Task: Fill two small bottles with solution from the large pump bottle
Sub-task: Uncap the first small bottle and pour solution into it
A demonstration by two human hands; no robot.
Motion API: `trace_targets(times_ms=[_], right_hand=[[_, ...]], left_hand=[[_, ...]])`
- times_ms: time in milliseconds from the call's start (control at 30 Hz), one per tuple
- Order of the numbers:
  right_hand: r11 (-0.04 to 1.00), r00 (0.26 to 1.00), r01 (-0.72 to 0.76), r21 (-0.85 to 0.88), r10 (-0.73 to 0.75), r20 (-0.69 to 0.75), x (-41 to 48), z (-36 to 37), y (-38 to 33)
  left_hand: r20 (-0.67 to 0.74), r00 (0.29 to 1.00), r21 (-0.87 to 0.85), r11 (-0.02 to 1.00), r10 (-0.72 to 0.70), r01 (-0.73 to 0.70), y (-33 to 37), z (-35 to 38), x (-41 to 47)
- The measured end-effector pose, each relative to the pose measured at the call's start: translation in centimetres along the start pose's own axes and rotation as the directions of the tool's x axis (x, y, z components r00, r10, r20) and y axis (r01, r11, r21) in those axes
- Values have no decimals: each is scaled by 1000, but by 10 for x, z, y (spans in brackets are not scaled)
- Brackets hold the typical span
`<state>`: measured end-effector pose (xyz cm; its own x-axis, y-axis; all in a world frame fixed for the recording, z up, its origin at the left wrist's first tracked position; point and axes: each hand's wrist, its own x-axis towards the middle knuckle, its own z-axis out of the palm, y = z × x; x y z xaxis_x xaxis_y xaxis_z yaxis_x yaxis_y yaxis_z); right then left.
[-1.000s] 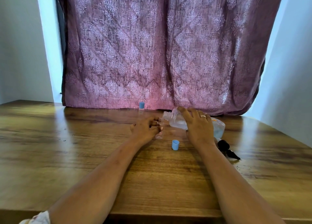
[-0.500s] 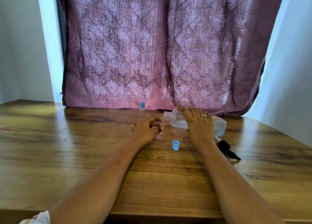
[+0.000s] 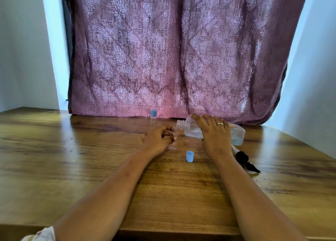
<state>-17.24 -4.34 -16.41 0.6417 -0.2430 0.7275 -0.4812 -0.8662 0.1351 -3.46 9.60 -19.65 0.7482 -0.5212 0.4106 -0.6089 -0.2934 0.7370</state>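
My right hand (image 3: pixel 214 135) grips the large clear bottle (image 3: pixel 236 134), tipped on its side with its open threaded neck pointing left. That neck sits just above the mouth of a small clear bottle (image 3: pixel 173 144), which stands uncapped on the table with my left hand (image 3: pixel 157 138) wrapped around it. Its blue cap (image 3: pixel 190 156) stands on the wood between my wrists. A second small bottle (image 3: pixel 153 117) with a blue cap stands further back by the curtain. The black pump head (image 3: pixel 244 159) lies on the table to the right of my right wrist.
A wooden table (image 3: pixel 72 159) runs to a purple patterned curtain (image 3: pixel 172 55) hanging at its far edge. White walls stand at both sides. The table's near edge is close below my forearms.
The large bottle's base has lifted slightly, tipping it a little more toward the small bottle. Both hands stay where they were.
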Motion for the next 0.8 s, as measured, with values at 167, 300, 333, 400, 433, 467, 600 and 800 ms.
trace_targets(times_ms=[167,300,333,400,433,467,600,800], right_hand=[[1000,1000,-4,18,5,-21,0,1,0],[1000,1000,-7,16,7,-24,0,1,-1],[1000,1000,-7,17,7,-20,0,0,-1],[1000,1000,-6,14,6,-14,0,0,-1],[1000,1000,-5,13,5,-14,0,0,-1],[1000,1000,-3,14,4,-16,1,0,-1],[1000,1000,-3,13,4,-5,1,-2,-1],[1000,1000,3,19,-3,10,1,-4,0]], left_hand=[[3,1000,-11,1000,-2,2,-1,0,1],[15,1000,-23,1000,-5,5,0,-1,0],[15,1000,-23,1000,-4,4,0,-1,0],[14,1000,-26,1000,-2,3,-2,0,1],[17,1000,-30,1000,-4,4,-2,0,2],[22,1000,-33,999,-3,4,-3,1,2],[35,999,-47,999,0,1,-6,2,4],[35,999,-49,999,12,-10,-3,0,2]])
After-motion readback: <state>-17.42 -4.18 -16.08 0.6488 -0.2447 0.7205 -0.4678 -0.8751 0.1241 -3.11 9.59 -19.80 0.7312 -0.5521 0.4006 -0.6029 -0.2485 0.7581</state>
